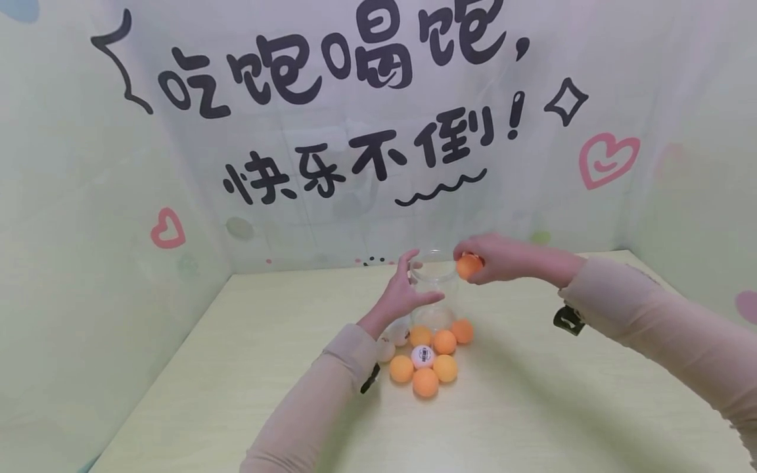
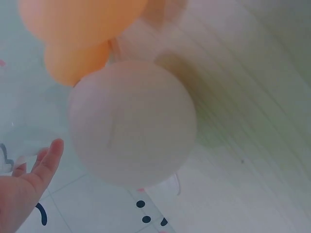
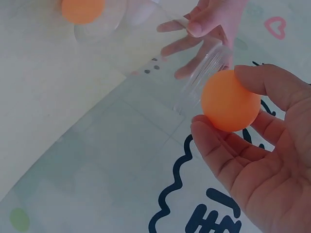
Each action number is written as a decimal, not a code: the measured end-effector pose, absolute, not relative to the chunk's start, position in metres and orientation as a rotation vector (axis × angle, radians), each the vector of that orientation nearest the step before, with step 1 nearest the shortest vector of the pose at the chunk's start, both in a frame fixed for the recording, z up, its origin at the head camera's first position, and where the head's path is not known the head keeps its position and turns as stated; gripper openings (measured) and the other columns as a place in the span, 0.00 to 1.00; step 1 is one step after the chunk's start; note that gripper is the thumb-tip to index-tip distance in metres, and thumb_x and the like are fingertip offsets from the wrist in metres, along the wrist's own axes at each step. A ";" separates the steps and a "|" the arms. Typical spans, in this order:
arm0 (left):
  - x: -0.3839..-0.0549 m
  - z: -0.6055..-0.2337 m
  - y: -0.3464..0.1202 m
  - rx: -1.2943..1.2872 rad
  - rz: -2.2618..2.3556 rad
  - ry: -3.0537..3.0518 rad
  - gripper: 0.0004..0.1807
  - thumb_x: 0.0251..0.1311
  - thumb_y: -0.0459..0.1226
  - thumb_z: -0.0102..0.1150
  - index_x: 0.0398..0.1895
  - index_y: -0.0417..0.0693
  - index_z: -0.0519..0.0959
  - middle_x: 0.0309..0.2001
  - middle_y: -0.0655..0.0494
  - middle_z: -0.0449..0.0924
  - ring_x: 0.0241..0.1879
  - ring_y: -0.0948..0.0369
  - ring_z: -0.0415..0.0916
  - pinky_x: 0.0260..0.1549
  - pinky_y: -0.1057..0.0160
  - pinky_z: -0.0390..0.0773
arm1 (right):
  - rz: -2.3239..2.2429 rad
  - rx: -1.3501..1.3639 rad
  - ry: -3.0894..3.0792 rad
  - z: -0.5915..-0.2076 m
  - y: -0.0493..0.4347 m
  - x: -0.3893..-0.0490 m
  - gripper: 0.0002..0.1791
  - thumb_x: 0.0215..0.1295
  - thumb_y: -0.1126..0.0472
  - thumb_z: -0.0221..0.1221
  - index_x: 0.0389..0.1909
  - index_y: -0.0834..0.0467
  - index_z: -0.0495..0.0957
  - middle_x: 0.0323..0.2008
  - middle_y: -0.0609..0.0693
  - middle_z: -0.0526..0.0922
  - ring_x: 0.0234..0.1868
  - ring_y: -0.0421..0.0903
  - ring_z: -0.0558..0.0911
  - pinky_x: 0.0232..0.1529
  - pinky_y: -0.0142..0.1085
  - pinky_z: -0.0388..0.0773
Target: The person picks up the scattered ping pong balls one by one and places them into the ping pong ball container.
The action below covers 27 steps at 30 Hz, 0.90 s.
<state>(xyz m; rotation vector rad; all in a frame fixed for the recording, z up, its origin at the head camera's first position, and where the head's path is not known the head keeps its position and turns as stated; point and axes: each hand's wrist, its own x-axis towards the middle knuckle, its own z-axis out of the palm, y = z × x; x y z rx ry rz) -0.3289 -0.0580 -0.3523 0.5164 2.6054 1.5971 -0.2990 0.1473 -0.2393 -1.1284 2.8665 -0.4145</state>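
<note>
In the head view, a pale worktop (image 1: pixel 508 407) with faint wood grain meets whitish-green fabric walls (image 1: pixel 331 236) at the back and on both sides. The back wall carries large black Chinese lettering (image 1: pixel 378 151), a black wavy line (image 1: pixel 440 188) and a pink outlined heart (image 1: pixel 609 161). A clear, round, see-through jar (image 1: pixel 436 289) stands upright on the worktop near the back edge. The left hand (image 1: pixel 402 294) holds its side, thumb in front and fingers spread around the left. The right hand (image 1: pixel 493 259) pinches a smooth orange ball (image 1: pixel 470 267) just beside the jar's rim. In front of the jar, more orange balls (image 1: pixel 426 383) cluster around a white ball with dark print (image 1: pixel 422 357); other plain-looking white balls (image 1: pixel 386 349) lie beside the left wrist.

In the left wrist view, a white ball fills the middle, with two orange balls above it; the worktop's streaked grain lies to the right, and the left hand's fingers extend at the left edge.

In the right wrist view, thumb and fingertips grip the orange ball at the jar's mouth, before the lettered wall.
</note>
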 end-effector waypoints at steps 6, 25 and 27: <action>-0.330 -0.354 -0.058 0.509 1.605 2.599 0.50 0.46 0.46 0.68 0.68 0.64 0.45 0.65 0.51 0.58 0.63 0.47 0.59 0.56 0.47 0.66 | -0.347 -1.157 2.880 -0.233 0.137 -0.309 0.18 0.50 0.68 0.57 0.45 0.64 0.76 0.32 0.53 0.75 0.30 0.46 0.70 0.30 0.35 0.69; -0.331 -0.353 -0.058 0.517 1.623 2.595 0.50 0.46 0.45 0.69 0.68 0.63 0.46 0.65 0.51 0.58 0.61 0.48 0.60 0.55 0.49 0.68 | -0.103 -1.061 2.776 -0.235 0.093 -0.337 0.19 0.55 0.69 0.57 0.51 0.65 0.74 0.43 0.56 0.79 0.38 0.50 0.74 0.43 0.40 0.74; -0.331 -0.353 -0.058 0.519 1.626 2.591 0.50 0.46 0.44 0.69 0.68 0.62 0.46 0.65 0.51 0.57 0.61 0.48 0.60 0.55 0.49 0.68 | -0.066 -1.044 2.765 -0.236 0.089 -0.339 0.20 0.54 0.69 0.56 0.50 0.65 0.75 0.45 0.57 0.80 0.40 0.51 0.75 0.46 0.41 0.74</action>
